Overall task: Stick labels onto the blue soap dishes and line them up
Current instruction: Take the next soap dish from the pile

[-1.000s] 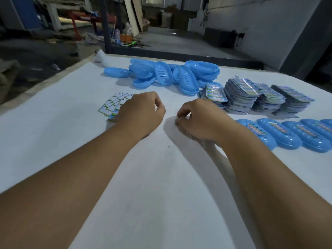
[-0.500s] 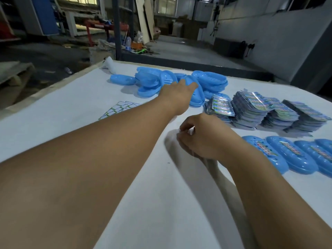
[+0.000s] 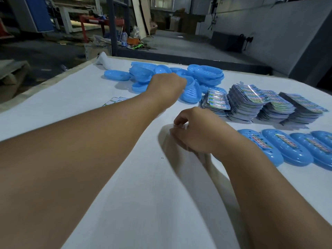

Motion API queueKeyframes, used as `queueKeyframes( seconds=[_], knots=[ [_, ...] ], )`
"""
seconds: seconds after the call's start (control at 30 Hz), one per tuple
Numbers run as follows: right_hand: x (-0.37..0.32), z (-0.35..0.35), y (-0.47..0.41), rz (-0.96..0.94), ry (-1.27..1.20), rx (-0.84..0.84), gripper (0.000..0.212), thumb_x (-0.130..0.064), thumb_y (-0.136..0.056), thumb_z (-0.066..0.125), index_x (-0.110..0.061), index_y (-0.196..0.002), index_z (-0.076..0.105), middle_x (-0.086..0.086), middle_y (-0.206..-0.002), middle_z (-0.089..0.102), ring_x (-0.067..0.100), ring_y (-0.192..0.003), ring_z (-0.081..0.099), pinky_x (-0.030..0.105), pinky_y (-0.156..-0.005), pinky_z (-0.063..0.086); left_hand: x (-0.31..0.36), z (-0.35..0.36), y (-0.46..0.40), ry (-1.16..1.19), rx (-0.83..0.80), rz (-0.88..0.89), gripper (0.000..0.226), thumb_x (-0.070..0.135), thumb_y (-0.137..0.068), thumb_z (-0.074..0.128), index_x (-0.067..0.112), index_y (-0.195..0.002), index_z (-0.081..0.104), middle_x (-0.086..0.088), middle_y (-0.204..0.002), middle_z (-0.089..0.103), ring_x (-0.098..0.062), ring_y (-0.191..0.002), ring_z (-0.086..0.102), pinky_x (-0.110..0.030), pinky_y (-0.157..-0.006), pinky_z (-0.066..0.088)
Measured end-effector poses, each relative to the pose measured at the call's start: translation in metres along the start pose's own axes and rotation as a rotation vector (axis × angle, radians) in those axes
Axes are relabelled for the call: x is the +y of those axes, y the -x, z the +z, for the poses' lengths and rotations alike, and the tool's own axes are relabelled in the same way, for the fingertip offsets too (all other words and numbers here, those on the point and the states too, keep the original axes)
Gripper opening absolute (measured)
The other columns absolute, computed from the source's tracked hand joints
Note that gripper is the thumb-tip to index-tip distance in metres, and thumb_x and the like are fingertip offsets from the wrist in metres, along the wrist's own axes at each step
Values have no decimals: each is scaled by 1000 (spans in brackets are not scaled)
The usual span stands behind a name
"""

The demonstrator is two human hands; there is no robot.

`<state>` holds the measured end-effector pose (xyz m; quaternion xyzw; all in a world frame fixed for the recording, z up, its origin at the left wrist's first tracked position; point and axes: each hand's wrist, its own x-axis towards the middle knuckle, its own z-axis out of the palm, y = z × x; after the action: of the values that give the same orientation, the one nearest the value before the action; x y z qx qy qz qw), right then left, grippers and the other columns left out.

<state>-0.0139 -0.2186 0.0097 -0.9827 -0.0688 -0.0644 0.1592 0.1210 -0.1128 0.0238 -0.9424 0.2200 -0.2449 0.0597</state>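
A loose pile of blue soap dishes point(image 3: 206, 73) lies at the far middle of the white table point(image 3: 53, 108). My left hand point(image 3: 167, 87) reaches into the pile, its fingers curled over the left edge of one ribbed soap dish point(image 3: 192, 95). My right hand point(image 3: 195, 134) rests on the table nearer to me, with thumb and forefinger pinched on what looks like a small pale label; the label itself is hard to make out. Labelled blue dishes point(image 3: 287, 148) lie side by side in a row at the right.
Tall stacks of printed label sheets point(image 3: 251, 103) stand between the pile and the row. A few flat sheets point(image 3: 115, 101) peek out behind my left forearm. A white object point(image 3: 102, 60) sits at the far left corner. Beyond the table edge is a cluttered workshop floor.
My left hand left the flat sheets, reached forward to the pile, and its fingers have now closed on a dish. My right hand stayed in place, still pinched.
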Motion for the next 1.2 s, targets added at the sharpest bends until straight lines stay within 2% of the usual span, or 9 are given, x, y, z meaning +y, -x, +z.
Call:
queueKeyframes(
  seconds=[0.17,0.27,0.43,0.6,0.7,0.77,0.87,1.0,1.2],
  knots=[
    [1,-2,0,39,-56,12,31,-40,-90,64,-28,-118,69,-5,-111,71,19,-98,65,30,-82,52,-1,-13,21,14,208,40,25,30,-106,45,13,-120,56,-8,-116,60,-29,-106,55,-40,-82,39],
    [5,-5,-5,85,-127,102,33,-34,-93,63,-24,-124,67,-6,-114,71,19,-108,63,29,-84,45,3,-19,41,53,228,7,21,27,-107,39,15,-120,50,-6,-112,65,-31,-101,60,-38,-80,35],
    [9,-12,-9,196,-328,358,41,-18,-95,54,-26,-135,56,-14,-97,63,15,-96,57,26,-82,39,8,-32,87,88,271,38,24,33,-107,39,17,-117,54,-4,-104,61,-29,-97,59,-38,-75,32],
    [6,-11,-9,90,-671,278,52,0,-94,46,-29,-136,56,-2,-118,63,22,-101,69,49,-96,55,14,-40,114,105,244,24,24,32,-107,41,17,-117,57,-5,-106,60,-28,-99,57,-38,-76,34],
    [5,-10,-8,-25,-631,242,57,5,-89,48,-38,-125,62,-4,-127,63,10,-101,68,35,-86,57,13,-48,121,306,241,-45,26,28,-106,43,14,-119,59,-9,-110,59,-29,-102,55,-41,-82,40],
    [4,-9,-4,-114,-483,220,43,-7,-89,61,-43,-111,66,-16,-119,67,-2,-96,66,19,-79,50,11,-49,124,444,217,-84,28,27,-107,40,11,-119,60,-10,-111,57,-30,-103,54,-43,-83,43],
    [5,-6,-4,-166,-449,204,15,-27,-89,74,-34,-103,71,-20,-97,71,-4,-83,66,16,-75,51,6,-49,128,576,195,-116,29,29,-106,41,12,-117,62,-9,-110,55,-28,-100,55,-43,-81,44],
    [8,-5,-4,-98,-440,195,21,-37,-93,72,-17,-97,69,-8,-74,70,5,-63,60,29,-69,51,-4,-47,132,732,227,-135,33,37,-98,58,22,-128,58,1,-119,56,-19,-108,56,-38,-89,48],
    [7,-6,-1,73,-624,127,25,-41,-92,72,-30,-112,63,-1,-69,76,18,-65,75,46,-84,62,-15,-37,136,760,28,14,82,35,-70,88,21,-141,48,1,-135,47,-14,-121,48,-24,-98,39]
  ],
)
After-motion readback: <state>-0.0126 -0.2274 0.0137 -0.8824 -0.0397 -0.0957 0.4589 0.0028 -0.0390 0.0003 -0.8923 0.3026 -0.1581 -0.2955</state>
